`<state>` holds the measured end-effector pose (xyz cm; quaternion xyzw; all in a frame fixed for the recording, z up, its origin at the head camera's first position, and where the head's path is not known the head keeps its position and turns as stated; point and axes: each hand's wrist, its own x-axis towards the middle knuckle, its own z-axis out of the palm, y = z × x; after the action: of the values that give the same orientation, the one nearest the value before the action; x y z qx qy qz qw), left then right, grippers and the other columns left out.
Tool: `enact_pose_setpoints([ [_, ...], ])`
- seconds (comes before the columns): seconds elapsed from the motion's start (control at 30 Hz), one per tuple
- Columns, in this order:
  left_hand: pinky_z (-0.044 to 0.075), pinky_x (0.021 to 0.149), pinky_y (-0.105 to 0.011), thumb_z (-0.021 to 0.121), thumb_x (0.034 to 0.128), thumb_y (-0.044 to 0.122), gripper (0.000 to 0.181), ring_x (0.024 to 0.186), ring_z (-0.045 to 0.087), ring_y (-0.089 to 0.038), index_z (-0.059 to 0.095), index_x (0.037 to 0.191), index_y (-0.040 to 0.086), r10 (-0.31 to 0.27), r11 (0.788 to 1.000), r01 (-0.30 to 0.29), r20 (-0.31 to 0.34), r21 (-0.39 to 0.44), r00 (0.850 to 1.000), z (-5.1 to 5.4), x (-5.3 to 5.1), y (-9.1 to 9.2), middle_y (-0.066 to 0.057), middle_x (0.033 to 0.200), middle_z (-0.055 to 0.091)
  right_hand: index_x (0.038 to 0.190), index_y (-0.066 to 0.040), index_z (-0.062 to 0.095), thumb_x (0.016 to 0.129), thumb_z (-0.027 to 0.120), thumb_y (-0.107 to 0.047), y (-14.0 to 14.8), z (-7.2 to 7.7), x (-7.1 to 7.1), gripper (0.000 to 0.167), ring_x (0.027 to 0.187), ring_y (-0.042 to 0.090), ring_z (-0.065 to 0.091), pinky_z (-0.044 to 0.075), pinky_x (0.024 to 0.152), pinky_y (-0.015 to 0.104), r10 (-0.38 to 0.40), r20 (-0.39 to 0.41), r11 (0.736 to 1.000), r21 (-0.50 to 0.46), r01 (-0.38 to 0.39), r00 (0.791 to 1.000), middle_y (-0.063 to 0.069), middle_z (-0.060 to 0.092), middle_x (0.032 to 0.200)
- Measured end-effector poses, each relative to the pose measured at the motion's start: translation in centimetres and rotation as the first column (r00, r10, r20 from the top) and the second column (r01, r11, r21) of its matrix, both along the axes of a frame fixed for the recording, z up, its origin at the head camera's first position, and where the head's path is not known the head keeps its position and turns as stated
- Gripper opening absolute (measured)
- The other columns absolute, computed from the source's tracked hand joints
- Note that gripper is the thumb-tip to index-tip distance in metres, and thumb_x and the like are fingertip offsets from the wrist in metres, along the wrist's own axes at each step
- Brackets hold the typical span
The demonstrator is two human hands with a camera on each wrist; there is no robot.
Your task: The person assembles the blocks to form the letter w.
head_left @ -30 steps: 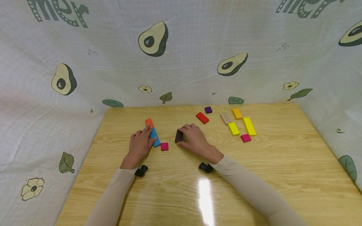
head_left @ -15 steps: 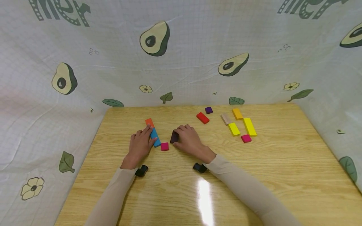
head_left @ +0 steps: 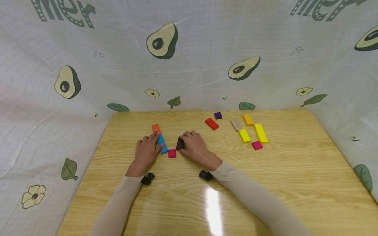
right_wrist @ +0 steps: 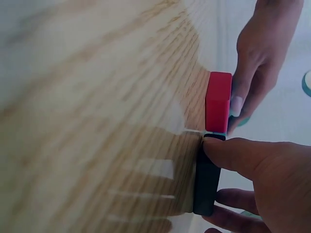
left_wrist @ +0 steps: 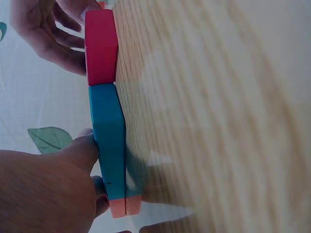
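Note:
My left hand (head_left: 145, 151) rests on a blue block (head_left: 162, 144) that lies flat, thumb near its front end and fingertips near its far end. End to end with it, farther back, lies an orange block (head_left: 156, 128). A small magenta block (head_left: 172, 153) sits at the blue block's near right corner. My right hand (head_left: 194, 146) grips a dark, almost black block (head_left: 179, 144), thumb at its near end and fingers at the far end. In the right wrist view the dark block (right_wrist: 207, 182) stands close beside the magenta one (right_wrist: 218, 102); I cannot tell whether they touch.
Behind and to the right lie a red block (head_left: 212, 124), a small purple block (head_left: 218, 115), a beige block (head_left: 236, 125), an orange-yellow block (head_left: 248, 119), yellow blocks (head_left: 244, 135) and another magenta block (head_left: 257, 145). A printed cloth (head_left: 195, 82) hangs behind the wooden table (head_left: 177, 203).
My right hand has moved left with the dark block, from a gap right of the small magenta block to close beside it. The left hand has stayed in place on the blue block.

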<state>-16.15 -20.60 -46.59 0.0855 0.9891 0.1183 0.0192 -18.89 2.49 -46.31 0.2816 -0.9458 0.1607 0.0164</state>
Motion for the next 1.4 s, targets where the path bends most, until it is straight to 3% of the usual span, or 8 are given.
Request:
enact_pose_setpoints([
  [0.27, 0.035, 0.114, -0.067, 0.056, 0.111, 0.035, 0.063, 0.143, 0.044, -0.047, 0.041, 0.162, 0.001, -0.002, 1.0, 0.002, -0.01, -0.008, 1.0, 0.1, 0.1, 0.1, -0.019, 0.17, 0.035, 0.141, -0.004, 0.067, 0.093, 0.084, -0.037, 0.3, 0.2, 0.1, 0.061, 0.124, 0.032, 0.059, 0.05, 0.107, 0.048, -0.019, 0.019, 1.0, 0.024, 0.018, 1.0, 0.012, 0.066, 0.138],
  [0.53, 0.035, 0.114, -0.067, 0.057, 0.1109, 0.034, 0.062, 0.143, 0.044, -0.048, 0.042, 0.161, 0.0, -0.003, 1.0, 0.003, -0.004, -0.004, 1.0, 0.2, 0.2, 0.2, -0.019, 0.17, 0.035, 0.142, -0.003, 0.065, 0.095, 0.082, -0.026, 3.7, 0.9, -0.3, 0.056, 0.131, 0.036, 0.055, 0.045, 0.112, 0.052, -0.04, 0.052, 0.996, -0.08, 0.044, 0.998, 0.014, 0.062, 0.144],
  [0.73, 0.034, 0.115, -0.067, 0.056, 0.1111, 0.034, 0.062, 0.144, 0.043, -0.048, 0.042, 0.161, 0.0, 0.005, 1.0, -0.005, 0.008, -0.005, 1.0, 0.2, 0.2, 0.0, -0.018, 0.17, 0.033, 0.143, 0.0, 0.063, 0.095, 0.081, -0.022, 7.1, 0.8, -1.7, 0.056, 0.136, 0.041, 0.052, 0.043, 0.114, 0.056, -0.063, 0.023, 0.994, -0.083, 0.065, 0.998, 0.019, 0.059, 0.148],
  [1.07, 0.034, 0.115, -0.068, 0.055, 0.1117, 0.034, 0.063, 0.145, 0.042, -0.048, 0.04, 0.162, 0.0, -0.002, 1.0, 0.002, 0.016, -0.005, 1.0, 0.1, 0.1, -0.2, -0.019, 0.171, 0.031, 0.152, 0.001, 0.055, 0.096, 0.077, -0.019, 11.8, 0.8, -4.1, 0.063, 0.144, 0.044, 0.043, 0.036, 0.119, 0.06, -0.084, 0.064, 0.995, -0.047, 0.087, 0.994, 0.021, 0.046, 0.162],
  [1.4, 0.033, 0.115, -0.069, 0.055, 0.1114, 0.034, 0.063, 0.145, 0.042, -0.048, 0.039, 0.162, 0.0, 0.001, 1.0, -0.001, 0.019, 0.005, 1.0, 0.1, 0.0, 0.1, -0.019, 0.171, 0.032, 0.155, -0.001, 0.052, 0.097, 0.068, -0.012, 13.8, 0.8, -6.6, 0.061, 0.149, 0.046, 0.038, 0.032, 0.121, 0.062, 0.007, 0.057, 1.0, 0.023, -0.008, 0.998, 0.02, 0.04, 0.166],
])
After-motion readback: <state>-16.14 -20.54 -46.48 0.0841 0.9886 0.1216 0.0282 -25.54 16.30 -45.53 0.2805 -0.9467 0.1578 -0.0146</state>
